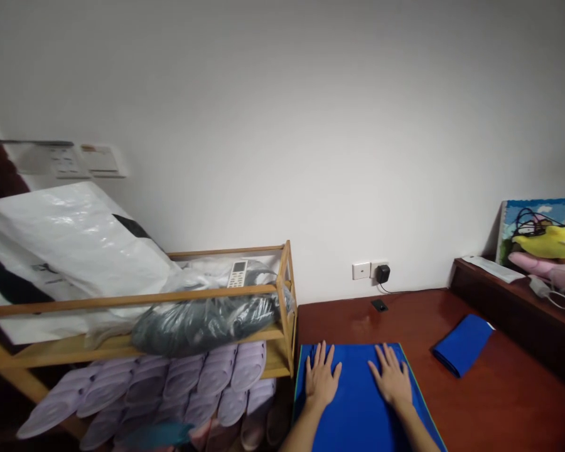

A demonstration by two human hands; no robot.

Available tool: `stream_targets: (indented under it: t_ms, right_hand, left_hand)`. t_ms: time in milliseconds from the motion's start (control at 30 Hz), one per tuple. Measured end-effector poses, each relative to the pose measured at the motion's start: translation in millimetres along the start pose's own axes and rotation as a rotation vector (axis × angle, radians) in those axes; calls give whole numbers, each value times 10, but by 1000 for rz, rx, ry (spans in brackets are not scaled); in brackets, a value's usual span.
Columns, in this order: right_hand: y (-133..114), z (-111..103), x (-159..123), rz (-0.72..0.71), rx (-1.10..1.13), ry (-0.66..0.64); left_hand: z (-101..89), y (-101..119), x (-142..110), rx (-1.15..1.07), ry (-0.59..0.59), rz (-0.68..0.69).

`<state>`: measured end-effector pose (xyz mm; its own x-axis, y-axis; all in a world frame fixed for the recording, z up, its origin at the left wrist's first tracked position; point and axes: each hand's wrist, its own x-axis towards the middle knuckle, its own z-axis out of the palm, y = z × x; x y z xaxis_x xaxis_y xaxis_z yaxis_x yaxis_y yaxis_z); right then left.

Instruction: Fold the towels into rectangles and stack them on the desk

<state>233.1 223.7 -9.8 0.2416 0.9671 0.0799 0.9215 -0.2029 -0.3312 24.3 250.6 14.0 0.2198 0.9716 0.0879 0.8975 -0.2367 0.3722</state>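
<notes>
A blue cloth with a thin light-green edge lies spread on the reddish-brown wooden table. My left hand rests flat on its left part, fingers apart and pointing to the far edge. On the right part my right hand lies flat too, with its fingers spread. Neither hand holds anything. Right of the spread cloth sits a folded blue cloth with a small white tag at its corner. The near end of the spread cloth runs out of view.
A wooden rack stands left of the table, bearing plastic-wrapped bags, a remote control and several lilac slippers. A black plug is in the wall socket. The raised shelf at right carries a yellow plush toy and cables.
</notes>
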Motion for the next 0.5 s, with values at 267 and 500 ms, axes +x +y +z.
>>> stream_targets:
  t_ms: [267,500]
  right_hand:
    - [333,-356,-56,123,25,-139]
    - [299,168,-1606,-132,-118,139]
  left_hand:
    - [-309,161,-113,130,70,32]
    - [290,-23,-1425,117,70,453]
